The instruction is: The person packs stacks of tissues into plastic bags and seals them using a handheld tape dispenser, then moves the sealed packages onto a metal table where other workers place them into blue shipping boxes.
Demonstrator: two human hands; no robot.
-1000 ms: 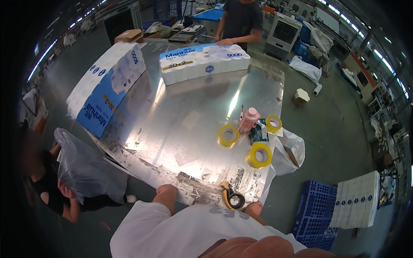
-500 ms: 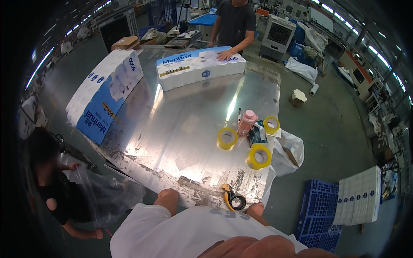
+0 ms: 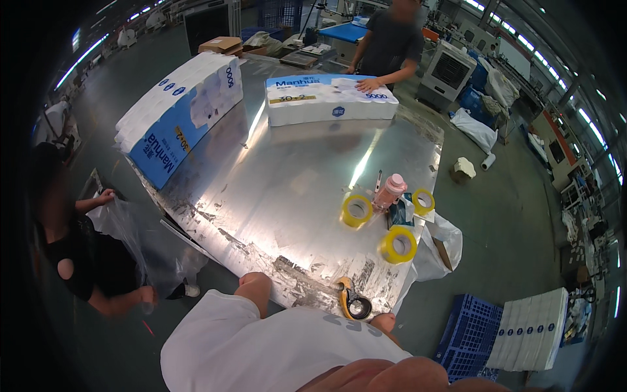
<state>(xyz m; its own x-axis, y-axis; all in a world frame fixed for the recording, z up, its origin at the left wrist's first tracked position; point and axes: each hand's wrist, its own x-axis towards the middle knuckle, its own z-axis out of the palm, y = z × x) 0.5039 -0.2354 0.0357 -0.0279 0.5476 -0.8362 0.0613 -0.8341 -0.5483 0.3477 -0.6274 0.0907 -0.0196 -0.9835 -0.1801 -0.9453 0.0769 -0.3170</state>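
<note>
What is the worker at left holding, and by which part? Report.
Clear plastic, by its upper edge, in the upper hand; whether the lower hand grips it cannot be told.

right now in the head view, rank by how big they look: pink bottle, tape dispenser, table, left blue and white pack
1. table
2. left blue and white pack
Unranked: pink bottle and tape dispenser look alike, and the dispenser seems nearer the camera.

- Factory or packing hall, identifiable by:
- machinery (image 3: 558, 144) along the right side
- strip lights (image 3: 526, 48) overhead
- blue pallet (image 3: 467, 332) beside white packs (image 3: 528, 332)
- metal-topped worktable (image 3: 294, 189) bearing tape dispenser (image 3: 346, 304), tape rolls (image 3: 386, 245)
</note>
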